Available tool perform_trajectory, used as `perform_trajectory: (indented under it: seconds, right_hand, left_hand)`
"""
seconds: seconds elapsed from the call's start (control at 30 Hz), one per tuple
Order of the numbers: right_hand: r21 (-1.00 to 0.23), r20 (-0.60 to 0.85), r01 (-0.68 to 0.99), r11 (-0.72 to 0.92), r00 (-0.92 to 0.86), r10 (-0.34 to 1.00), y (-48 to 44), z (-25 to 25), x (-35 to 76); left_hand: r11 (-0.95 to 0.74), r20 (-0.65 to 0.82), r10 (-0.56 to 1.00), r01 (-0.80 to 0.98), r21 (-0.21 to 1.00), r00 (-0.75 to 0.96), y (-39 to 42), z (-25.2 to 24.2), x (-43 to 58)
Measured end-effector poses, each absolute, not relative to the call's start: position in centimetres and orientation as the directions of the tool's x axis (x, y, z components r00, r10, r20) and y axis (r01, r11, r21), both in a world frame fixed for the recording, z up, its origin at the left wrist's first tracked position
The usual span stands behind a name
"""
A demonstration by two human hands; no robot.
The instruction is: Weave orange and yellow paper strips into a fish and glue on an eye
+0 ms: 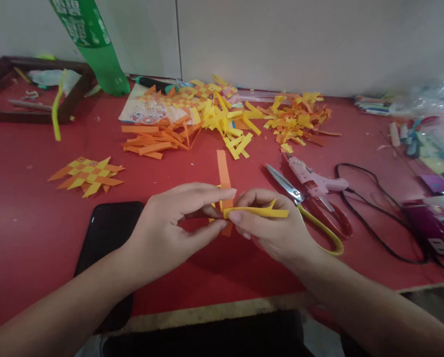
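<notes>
Between both hands are crossed paper strips. An orange paper strip point(224, 171) stands away from me, its lower end showing below the fingers. Yellow paper strips point(268, 212) stick out to the right across it. My left hand point(177, 218) pinches the crossing from the left with thumb and fingers. From the right, my right hand point(274, 223) presses the yellow strips between thumb and fingers. The fingers hide part of the weave. A finished-looking woven paper fish point(90, 174) in orange and yellow lies to the left, near a black phone point(108, 233) partly under my left forearm.
Scissors point(299, 196) and a pink glue gun point(313, 178) with a black cord lie right of my hands. Behind are orange strips point(155, 141), yellow strips point(229, 121) and a scrap pile point(299, 119). A green bottle point(106, 64) stands by a dark-framed tray point(31, 118).
</notes>
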State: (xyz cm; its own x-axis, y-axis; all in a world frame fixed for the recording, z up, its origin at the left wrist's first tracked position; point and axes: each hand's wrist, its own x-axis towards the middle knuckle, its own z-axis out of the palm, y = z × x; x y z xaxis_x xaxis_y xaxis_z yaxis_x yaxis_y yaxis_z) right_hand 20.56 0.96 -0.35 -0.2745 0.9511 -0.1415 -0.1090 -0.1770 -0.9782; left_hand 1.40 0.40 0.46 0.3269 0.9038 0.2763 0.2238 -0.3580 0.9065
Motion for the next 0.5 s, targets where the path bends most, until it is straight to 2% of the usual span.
perform_trajectory:
  seconds: [0.5]
  right_hand:
    - [-0.988,-0.086,-0.104,-0.118,-0.268,0.96,0.99,-0.67,20.58]
  left_hand:
    - [-0.448,0.363,0.873,0.246,0.859,0.325,0.48,0.42,1.49]
